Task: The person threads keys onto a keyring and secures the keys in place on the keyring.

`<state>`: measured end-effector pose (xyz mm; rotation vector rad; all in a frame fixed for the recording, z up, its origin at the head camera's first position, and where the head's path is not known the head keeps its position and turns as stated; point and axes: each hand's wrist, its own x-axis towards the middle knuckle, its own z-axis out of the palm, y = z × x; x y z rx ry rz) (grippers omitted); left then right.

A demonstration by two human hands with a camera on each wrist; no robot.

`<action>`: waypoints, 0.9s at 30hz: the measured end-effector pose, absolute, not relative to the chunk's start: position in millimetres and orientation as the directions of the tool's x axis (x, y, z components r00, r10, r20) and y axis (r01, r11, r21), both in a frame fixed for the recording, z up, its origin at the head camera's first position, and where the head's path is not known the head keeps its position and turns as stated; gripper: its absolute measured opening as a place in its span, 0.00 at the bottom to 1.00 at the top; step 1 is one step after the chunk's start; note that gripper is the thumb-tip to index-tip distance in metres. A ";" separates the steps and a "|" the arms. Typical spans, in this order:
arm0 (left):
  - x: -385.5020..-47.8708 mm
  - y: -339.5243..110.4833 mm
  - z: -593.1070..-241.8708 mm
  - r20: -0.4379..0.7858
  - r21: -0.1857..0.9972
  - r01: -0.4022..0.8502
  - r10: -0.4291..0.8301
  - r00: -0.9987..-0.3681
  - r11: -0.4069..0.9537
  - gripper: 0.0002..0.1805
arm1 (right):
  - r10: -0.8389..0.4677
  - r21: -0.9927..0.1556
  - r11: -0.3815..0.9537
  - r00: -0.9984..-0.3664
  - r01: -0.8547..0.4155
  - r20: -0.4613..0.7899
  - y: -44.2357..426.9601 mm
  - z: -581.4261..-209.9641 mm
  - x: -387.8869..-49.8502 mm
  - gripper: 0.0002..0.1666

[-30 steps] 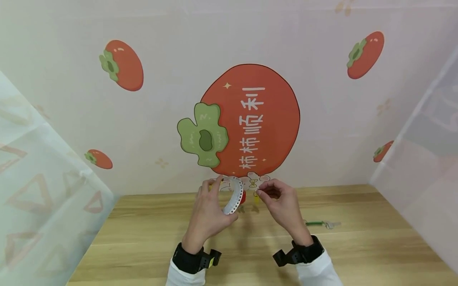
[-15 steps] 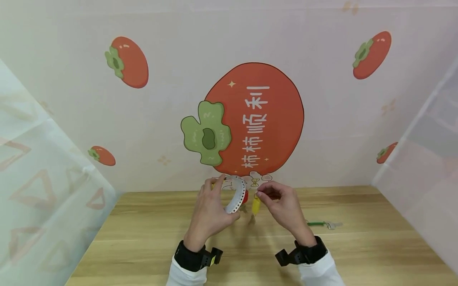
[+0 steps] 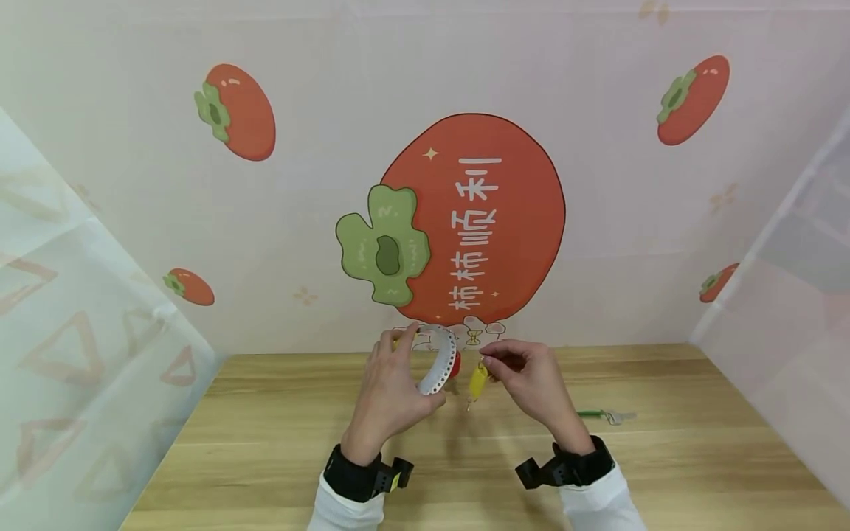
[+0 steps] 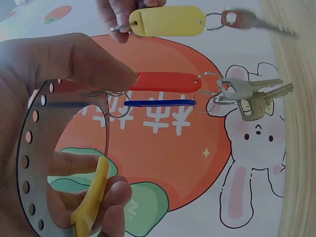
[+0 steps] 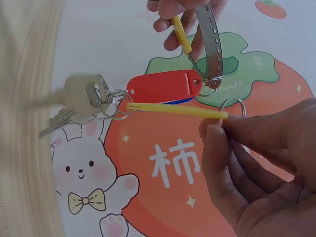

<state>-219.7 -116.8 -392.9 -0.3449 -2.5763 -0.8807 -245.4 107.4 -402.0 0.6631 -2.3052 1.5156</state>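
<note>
Yellow tag (image 5: 173, 109) between right-hand fingers (image 5: 216, 150)

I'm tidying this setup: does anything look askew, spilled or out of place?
The backdrop seems hung sideways: its white lettering lies on its side in the head view. Nothing looks spilled. The green key tag lies on the table, apart from the yellow one.

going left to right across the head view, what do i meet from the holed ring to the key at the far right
holed ring → red tag → yellow tag → right grip → green tag → key
</note>
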 end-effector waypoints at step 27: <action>-219.3 -116.8 -393.6 0.447 0.529 0.348 0.095 -0.890 0.774 0.55 | -0.172 -0.704 0.357 -0.784 -0.614 0.597 104.1 -408.1 -246.3 0.11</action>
